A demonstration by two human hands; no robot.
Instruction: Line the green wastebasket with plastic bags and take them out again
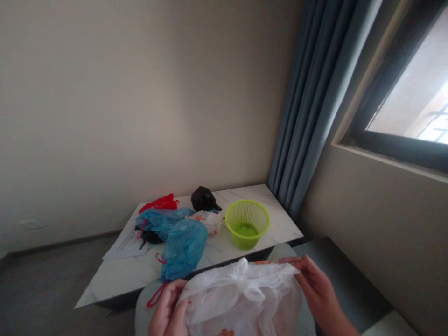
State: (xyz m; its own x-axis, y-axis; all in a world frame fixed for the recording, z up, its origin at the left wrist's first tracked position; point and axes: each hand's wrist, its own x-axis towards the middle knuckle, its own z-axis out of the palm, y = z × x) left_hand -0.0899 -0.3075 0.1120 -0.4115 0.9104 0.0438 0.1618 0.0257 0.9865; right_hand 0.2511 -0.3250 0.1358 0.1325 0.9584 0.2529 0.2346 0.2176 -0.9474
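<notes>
A white plastic bag point(224, 289) with orange print is stretched out over my lap, a knot tied at the middle of its top. My left hand point(171, 310) pinches the bag's left edge between thumb and fingers. At the upper right corner, my right hand point(313, 280) grips the plastic with its fingers closed. Just beyond my left hand lies a blue plastic bag point(185, 247) with red drawstring loops. What the white bag contains, if anything, cannot be made out.
On the marble-patterned table point(115, 275) stand a green plastic basket point(247, 240) and a tied black bag point(203, 198). A red bag point(163, 203), another blue bag point(157, 221), a crumpled white bag point(210, 220) and paper sheets point(122, 247) lie left. A curtain point(308, 102) hangs at right.
</notes>
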